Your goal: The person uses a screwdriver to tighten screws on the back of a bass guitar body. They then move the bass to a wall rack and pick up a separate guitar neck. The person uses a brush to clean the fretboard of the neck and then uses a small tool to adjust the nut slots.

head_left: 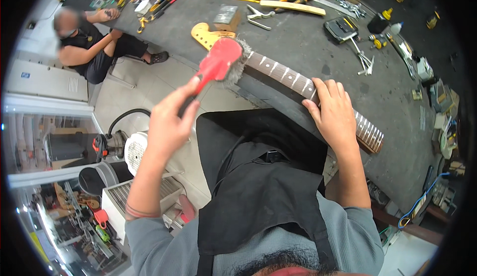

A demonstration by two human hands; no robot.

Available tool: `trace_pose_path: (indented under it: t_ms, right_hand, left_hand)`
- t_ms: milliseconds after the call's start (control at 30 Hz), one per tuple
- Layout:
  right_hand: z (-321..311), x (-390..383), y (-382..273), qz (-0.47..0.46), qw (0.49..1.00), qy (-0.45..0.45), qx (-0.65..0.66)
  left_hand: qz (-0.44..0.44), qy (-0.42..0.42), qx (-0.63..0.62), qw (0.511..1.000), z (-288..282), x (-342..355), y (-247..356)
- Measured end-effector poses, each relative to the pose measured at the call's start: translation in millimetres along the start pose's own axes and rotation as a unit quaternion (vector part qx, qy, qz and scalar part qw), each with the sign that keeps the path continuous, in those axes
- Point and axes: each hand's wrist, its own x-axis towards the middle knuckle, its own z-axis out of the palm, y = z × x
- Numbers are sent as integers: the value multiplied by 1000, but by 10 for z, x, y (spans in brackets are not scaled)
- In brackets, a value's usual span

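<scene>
A guitar neck (279, 72) lies along the near edge of the dark workbench, its pale headstock at the left and its heel at the right. White marks run across its dark fretboard at the frets. My left hand (171, 117) is closed round the handle of a red brush (222, 57) with grey bristles. The bristles are over the fretboard's headstock end; whether they touch it I cannot tell. My right hand (334, 108) lies over the middle of the neck, its fingers wrapped across the fretboard and the thumb at the near side.
Behind the neck are a small box (226, 18), pliers (259, 17), a pale wooden bar (292, 7) and a black gauge (341, 29). Bottles and tools line the right side. Another person (89, 45) sits at the far left. A vacuum cleaner (117, 142) stands on the floor.
</scene>
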Motion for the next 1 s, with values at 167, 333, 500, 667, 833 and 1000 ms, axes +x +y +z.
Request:
trace_pose_path:
  t_ms: [167, 333, 500, 667, 833, 1000]
  right_hand:
    - [-95, -108, 68, -32, 999, -15, -9]
    - [-190, -320, 88, -13, 999, -35, 6]
    - [-216, -371, 98, -15, 999, -28, 7]
    - [-263, -550, 189, -3, 1000, -7, -8]
    - [-338, -755, 286, 23, 1000, 5, -10]
    - [-473, -999, 464, 53, 998, 24, -13]
  left_hand:
    - [-109, 39, 76, 990, -397, 544, -640]
    - [-66, -35, -70, 995, -185, 320, -282]
    - [-59, -9, 2, 998, -329, 468, -446]
    - [-108, 8, -13, 994, -357, 632, -602]
    - [-71, -79, -73, 992, -394, 502, -306]
    - [-117, -51, -76, 989, -373, 537, -436]
